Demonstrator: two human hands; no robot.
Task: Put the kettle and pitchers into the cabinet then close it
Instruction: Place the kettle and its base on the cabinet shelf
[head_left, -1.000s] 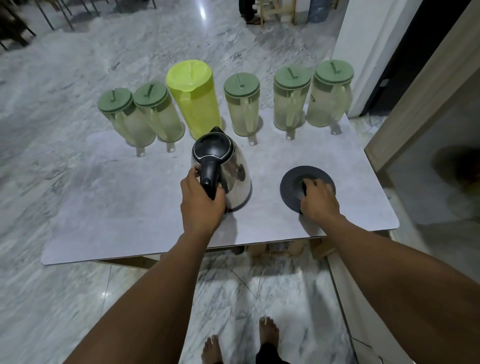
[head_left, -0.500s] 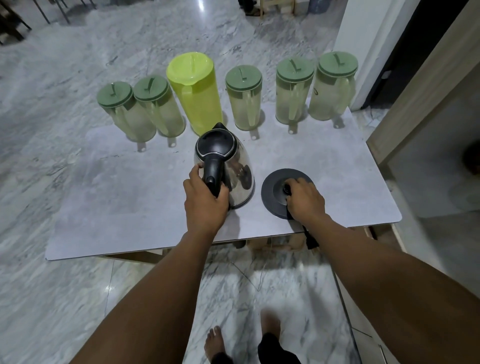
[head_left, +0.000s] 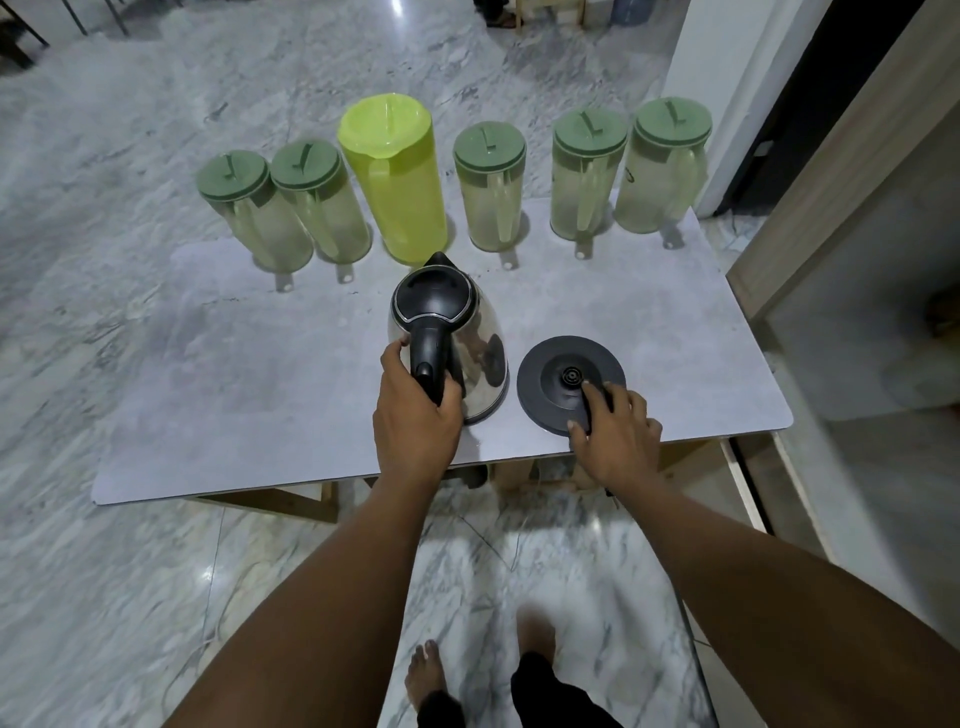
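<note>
My bare feet (head_left: 428, 670) stand on the marble floor (head_left: 104, 597), just short of the near edge of the table (head_left: 260, 389).

My left hand (head_left: 415, 421) is clenched round the black handle of the electric kettle (head_left: 462, 332), thumb on the handle's left side and fingers wrapped round its right. The kettle is steel with a black lid. It stands near the middle of the near edge with its spout pointing at the far edge. I cannot tell whether its bottom rests on the table or is just raised.

My right hand (head_left: 615, 431) grasps the kettle base (head_left: 556, 374), a flat black disc just to the right of the kettle. My thumb is on its near rim and my curled fingers lie over its top, one fingertip beside the centre connector.

Six pitchers stand upright in a row along the far edge, handles toward me. From the left there are two clear pitchers touching each other (head_left: 254, 218) (head_left: 324, 208), then a taller lime-green pitcher (head_left: 397, 182) behind the kettle's spout. After it come a third clear pitcher (head_left: 491, 192), a fourth (head_left: 584, 179) and a fifth (head_left: 662, 169) at the far right corner. Each clear one has a green lid.

A pale wooden panel (head_left: 831, 182) rises beyond the right edge.
</note>
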